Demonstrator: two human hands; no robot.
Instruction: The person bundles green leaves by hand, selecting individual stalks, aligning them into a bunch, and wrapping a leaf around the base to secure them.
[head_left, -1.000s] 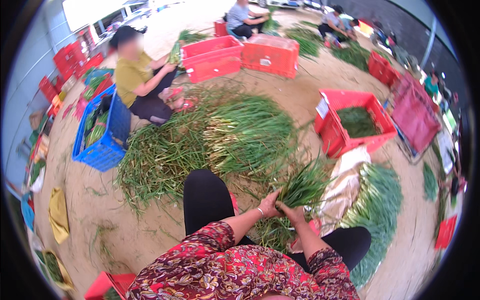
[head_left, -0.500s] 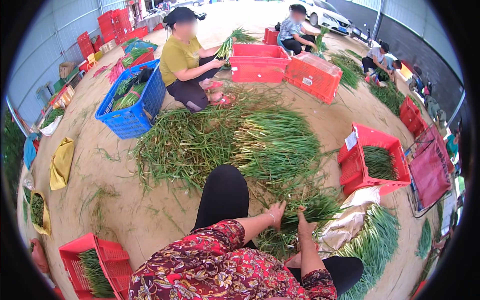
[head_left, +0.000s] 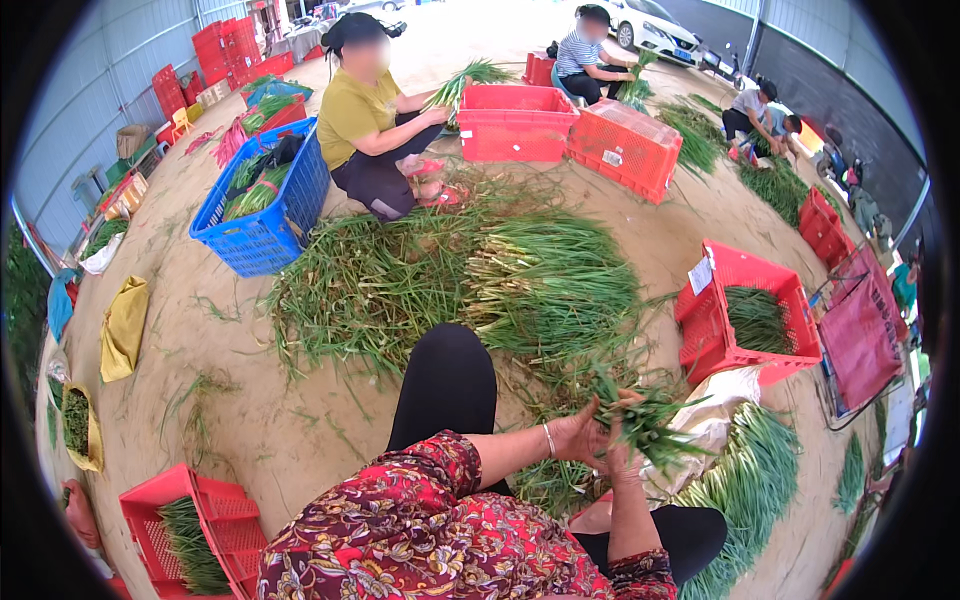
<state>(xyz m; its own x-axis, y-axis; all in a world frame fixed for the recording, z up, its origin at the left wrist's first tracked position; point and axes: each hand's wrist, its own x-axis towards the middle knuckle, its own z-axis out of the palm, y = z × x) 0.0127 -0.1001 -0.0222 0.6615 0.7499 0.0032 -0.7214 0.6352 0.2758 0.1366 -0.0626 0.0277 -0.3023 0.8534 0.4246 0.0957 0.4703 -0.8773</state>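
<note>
In front of me, just right of my raised knee, both hands are close together at a bunch of garlic chives (head_left: 655,425). My right hand (head_left: 622,455) is closed round it, and the leaves fan out to the right. My left hand (head_left: 580,438), a bracelet at its wrist, is closed at the bunch's left side; its fingertips are partly hidden. Beyond the knee lies a heap of garlic chives (head_left: 555,285), with loose, tangled leaves (head_left: 370,285) to its left. A cleaner row of garlic chives (head_left: 745,490) lies beside a pale sack (head_left: 725,395) by my right leg.
A red crate (head_left: 708,335) of chives stands at right, and another red crate (head_left: 235,540) at lower left. Across the heap, a person in a yellow top (head_left: 355,120) squats between a blue crate (head_left: 250,245) and a red crate (head_left: 515,145). Other people work farther back.
Both hands have risen a little with the bunch and come closer together. The bunch has turned, its leaves now spreading toward the lower right.
</note>
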